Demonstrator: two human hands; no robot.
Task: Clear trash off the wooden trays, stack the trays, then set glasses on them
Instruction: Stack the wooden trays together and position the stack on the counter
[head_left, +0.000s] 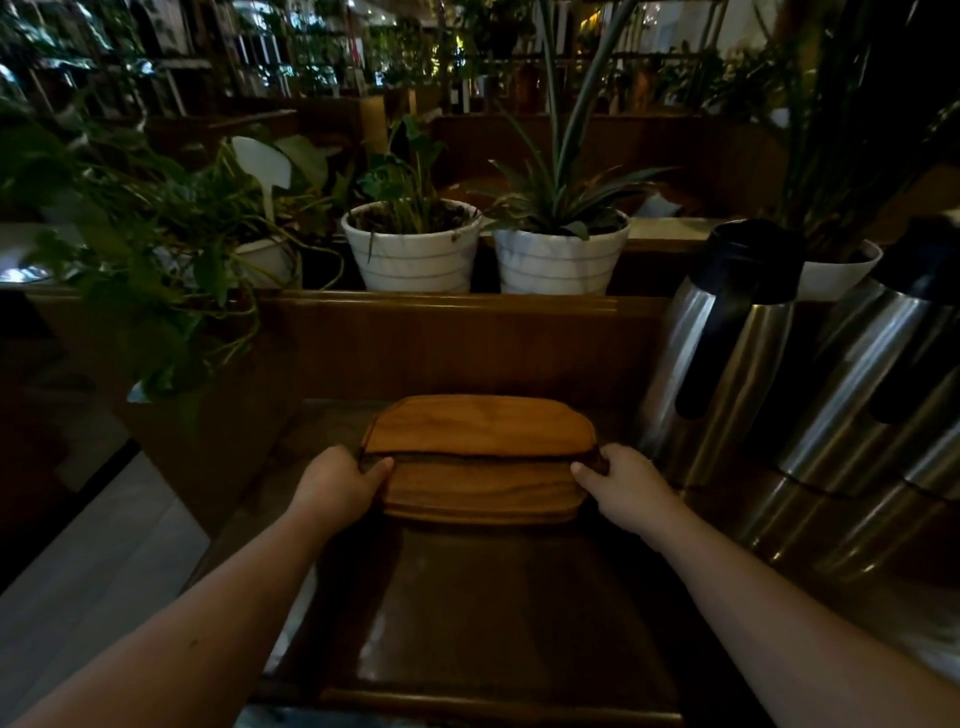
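Two oval wooden trays sit one above the other on a dark wooden counter (493, 597). The upper tray (480, 423) is tilted, its near edge raised above the lower tray (480, 491), with a dark gap between them. My left hand (337, 483) grips the upper tray's left end and my right hand (618, 480) grips its right end. I see no trash and no glasses in this view.
Two tall steel thermos jugs (727, 353) (883, 395) with black tops stand close on the right. Behind a raised wooden ledge (467, 312) stand white plant pots (413, 249) (558, 257). Trailing leaves (156, 270) hang at the left. Pale floor (93, 561) lies beyond the counter's left edge.
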